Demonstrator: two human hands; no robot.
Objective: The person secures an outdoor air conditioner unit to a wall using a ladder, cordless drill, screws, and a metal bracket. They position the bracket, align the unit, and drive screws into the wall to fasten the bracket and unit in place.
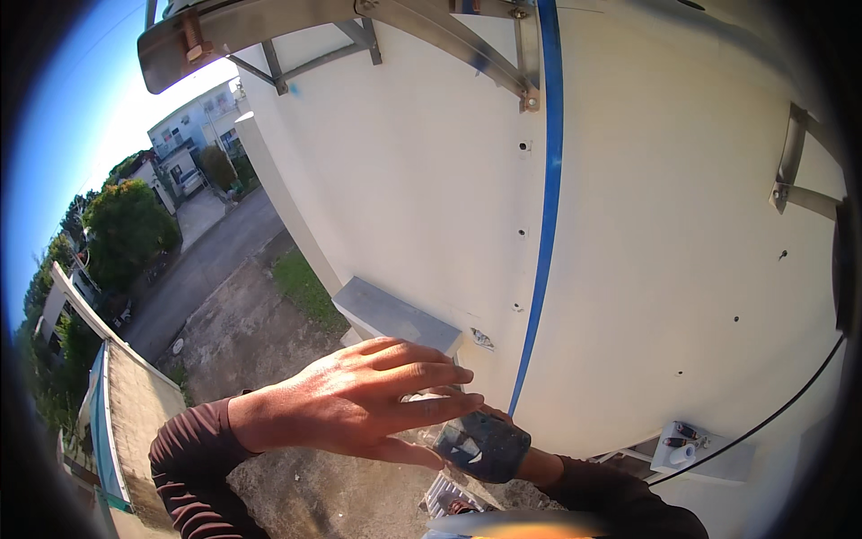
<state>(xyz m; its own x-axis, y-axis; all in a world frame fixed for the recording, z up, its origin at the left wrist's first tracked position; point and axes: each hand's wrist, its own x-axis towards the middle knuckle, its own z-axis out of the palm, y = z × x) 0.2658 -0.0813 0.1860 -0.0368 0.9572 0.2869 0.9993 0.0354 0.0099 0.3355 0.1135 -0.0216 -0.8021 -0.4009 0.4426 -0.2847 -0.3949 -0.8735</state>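
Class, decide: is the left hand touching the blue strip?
Apart. The head view shows white wall between the left hand and the blue strip.

Right hand (532, 466) — mostly hidden from me behind a dark block (485, 449), kind unclear; grip unreadable. Blue strip (551, 162): top cut off by the upper edge, lower end lost behind hand and block. Metal bracket (440, 34): cropped above. Orange item (539, 532): blurred, cut by the lower edge. Small pieces (687, 434) on a ledge (732, 465) — too small to name.
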